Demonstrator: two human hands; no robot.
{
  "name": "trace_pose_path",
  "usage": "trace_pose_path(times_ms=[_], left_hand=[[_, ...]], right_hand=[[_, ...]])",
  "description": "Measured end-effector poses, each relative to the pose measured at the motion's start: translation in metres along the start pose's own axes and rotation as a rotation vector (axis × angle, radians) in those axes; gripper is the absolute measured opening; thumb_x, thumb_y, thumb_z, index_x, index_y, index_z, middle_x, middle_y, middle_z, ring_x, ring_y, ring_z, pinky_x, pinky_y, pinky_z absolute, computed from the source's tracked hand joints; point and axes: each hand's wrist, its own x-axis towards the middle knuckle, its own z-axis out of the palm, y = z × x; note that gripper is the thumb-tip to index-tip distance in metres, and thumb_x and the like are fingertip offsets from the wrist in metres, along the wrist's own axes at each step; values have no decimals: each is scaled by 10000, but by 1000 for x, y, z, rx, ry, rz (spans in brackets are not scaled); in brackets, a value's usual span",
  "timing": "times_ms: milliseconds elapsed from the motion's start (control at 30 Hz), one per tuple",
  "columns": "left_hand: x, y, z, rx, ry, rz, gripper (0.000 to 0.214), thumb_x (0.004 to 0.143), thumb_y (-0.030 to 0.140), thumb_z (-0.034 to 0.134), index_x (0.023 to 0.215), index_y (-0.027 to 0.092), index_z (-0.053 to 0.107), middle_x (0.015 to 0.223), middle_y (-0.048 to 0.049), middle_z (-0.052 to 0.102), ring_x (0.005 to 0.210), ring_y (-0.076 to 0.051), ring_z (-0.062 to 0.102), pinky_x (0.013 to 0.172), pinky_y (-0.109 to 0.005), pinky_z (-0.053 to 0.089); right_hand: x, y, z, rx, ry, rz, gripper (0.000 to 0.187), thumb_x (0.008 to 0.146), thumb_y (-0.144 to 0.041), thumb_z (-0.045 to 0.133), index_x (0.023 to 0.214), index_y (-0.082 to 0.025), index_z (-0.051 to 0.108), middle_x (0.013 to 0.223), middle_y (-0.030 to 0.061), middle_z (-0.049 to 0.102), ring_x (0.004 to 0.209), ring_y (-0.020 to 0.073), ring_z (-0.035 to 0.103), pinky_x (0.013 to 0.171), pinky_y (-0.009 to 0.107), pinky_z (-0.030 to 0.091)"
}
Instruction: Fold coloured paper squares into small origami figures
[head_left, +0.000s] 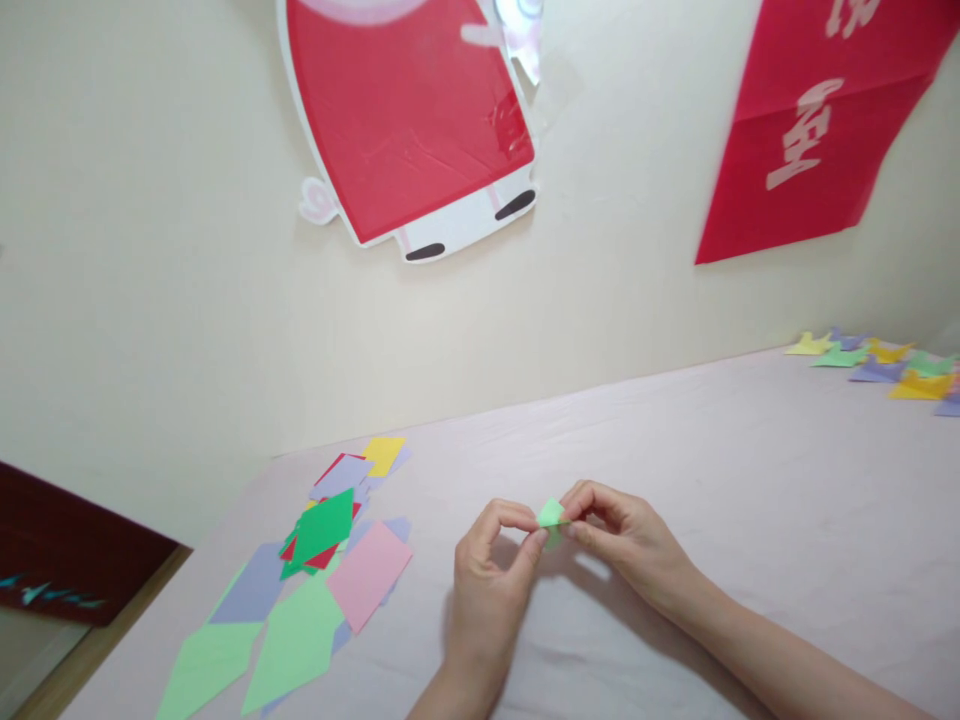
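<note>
A small folded piece of light green paper (551, 515) is held just above the table, pinched from both sides. My left hand (491, 580) grips its left edge between thumb and forefinger, fingers curled. My right hand (626, 540) pinches its right edge with the fingertips pressed together. Most of the paper is hidden between the fingers.
The pale pink table (750, 500) carries loose coloured paper sheets (315, 590) in green, pink, purple, red and yellow at the left. Several folded paper figures (885, 365) lie at the far right corner. Red decorations (409, 110) hang on the cream wall behind.
</note>
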Motion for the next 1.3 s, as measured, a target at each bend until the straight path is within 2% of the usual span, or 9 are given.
trace_pose_path(times_ms=[167,333,500,633,733,833,1000,1133,1300], left_hand=[[0,-3,2,-7,96,-125,127,785,244,704,787,199,585,787,20,621,792,-151,589,733,-241,426],[0,0,3,-21,55,-145,154,783,237,699,782,200,549,779,29,605,782,-142,583,736,-244,421],[-2,1,4,19,3,-156,143,798,236,683,857,208,556,814,31,617,810,-143,593,753,-248,426],[-1,7,3,50,-54,-180,139,818,264,663,940,212,620,823,22,636,817,-151,597,765,-253,429],[2,14,3,70,-140,-144,86,850,264,618,879,206,675,829,4,653,821,-161,599,765,-256,427],[3,17,4,116,-199,-113,185,888,284,562,765,190,663,780,-6,639,763,-161,583,712,-256,416],[1,12,2,163,-149,-113,209,906,304,536,766,190,643,783,-4,626,767,-165,575,717,-258,406],[-1,9,0,140,-93,-127,201,903,310,537,774,194,639,785,-1,626,785,-167,581,747,-256,413],[2,11,2,101,-166,-141,221,894,325,545,736,185,611,747,2,607,728,-154,552,691,-237,415]], right_hand=[[1,2,2,26,59,11,186,750,-298,743,818,-188,611,749,-24,590,708,128,540,663,239,424],[2,4,1,68,-11,56,339,759,-355,743,1029,-195,617,810,-13,589,768,147,564,704,262,442],[2,-1,1,-18,-44,32,242,797,-391,702,764,-158,649,743,6,601,715,143,541,669,262,417],[0,-3,1,-8,-11,17,239,793,-382,703,723,-160,647,720,6,614,697,142,549,658,260,421],[0,-2,0,-25,-2,23,245,787,-382,707,703,-163,635,690,0,606,670,138,541,631,255,416],[0,-1,0,-43,-7,32,259,788,-394,700,699,-165,617,675,-4,592,656,136,528,621,253,411],[1,-3,2,-129,-57,38,260,812,-418,657,772,-166,606,704,-8,576,669,138,518,626,252,396],[-2,-8,3,-318,-37,66,279,848,-395,580,682,-172,562,583,-38,498,565,116,440,551,237,326],[-4,-9,2,-334,-67,116,338,839,-439,569,625,-182,522,542,-36,497,525,113,421,522,234,308]])
